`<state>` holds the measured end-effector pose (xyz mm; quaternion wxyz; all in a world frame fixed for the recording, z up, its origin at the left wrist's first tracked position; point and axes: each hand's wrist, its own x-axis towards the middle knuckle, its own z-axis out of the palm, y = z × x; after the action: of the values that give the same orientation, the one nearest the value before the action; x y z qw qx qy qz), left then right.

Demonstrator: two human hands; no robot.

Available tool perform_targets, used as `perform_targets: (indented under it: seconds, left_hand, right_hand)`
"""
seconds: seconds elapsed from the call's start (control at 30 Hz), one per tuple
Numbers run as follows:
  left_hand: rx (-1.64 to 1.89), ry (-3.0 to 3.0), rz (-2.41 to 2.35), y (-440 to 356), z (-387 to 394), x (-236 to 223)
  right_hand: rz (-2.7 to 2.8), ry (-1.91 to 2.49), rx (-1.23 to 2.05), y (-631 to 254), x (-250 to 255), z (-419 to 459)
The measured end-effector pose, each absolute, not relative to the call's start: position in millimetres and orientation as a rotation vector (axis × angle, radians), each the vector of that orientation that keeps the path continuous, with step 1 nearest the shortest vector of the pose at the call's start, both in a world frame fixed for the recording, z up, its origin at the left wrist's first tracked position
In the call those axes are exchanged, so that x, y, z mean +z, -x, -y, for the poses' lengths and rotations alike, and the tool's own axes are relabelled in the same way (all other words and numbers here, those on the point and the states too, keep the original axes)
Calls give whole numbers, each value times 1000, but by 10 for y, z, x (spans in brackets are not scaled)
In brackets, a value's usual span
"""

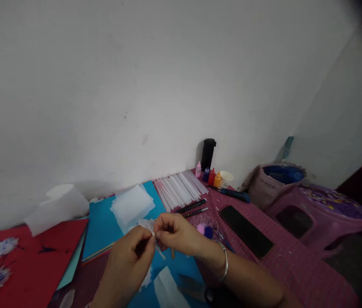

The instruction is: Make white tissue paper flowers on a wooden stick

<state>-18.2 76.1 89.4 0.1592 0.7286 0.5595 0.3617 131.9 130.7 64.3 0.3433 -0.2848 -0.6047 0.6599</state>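
My left hand (pixel 132 256) and my right hand (pixel 179 234) meet over a blue sheet (pixel 183 267), fingertips pinched together. Between them is a small crumpled piece of thin white tissue paper (pixel 147 223), partly hidden by the fingers. A bracelet circles my right wrist. Just beyond the hands lies a stack of white tissue squares (pixel 132 203) on blue card (pixel 102 226). Below them, a loose white strip (pixel 169 288) rests on the blue sheet, near the dark handle of what look like scissors (pixel 211 296).
At left lie a tissue roll (pixel 67 201) and red paper (pixel 36 269) with blue-and-white flowers. White strips (pixel 181 188), pens (pixel 192 206), paint bottles (pixel 212 176), a black flask (pixel 208 154), a blue cutter (pixel 235 195) and a phone (pixel 246 231) occupy the right. A pink stool (pixel 315 218) stands beyond.
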Motion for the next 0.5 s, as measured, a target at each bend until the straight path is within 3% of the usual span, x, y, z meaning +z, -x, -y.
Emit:
perform_targets:
  seconds: [0.5]
  left_hand:
    - [1094,-1954,-1540,161,-810,918]
  right_hand:
    - [1704,787,1585,-1357,785,-1259]
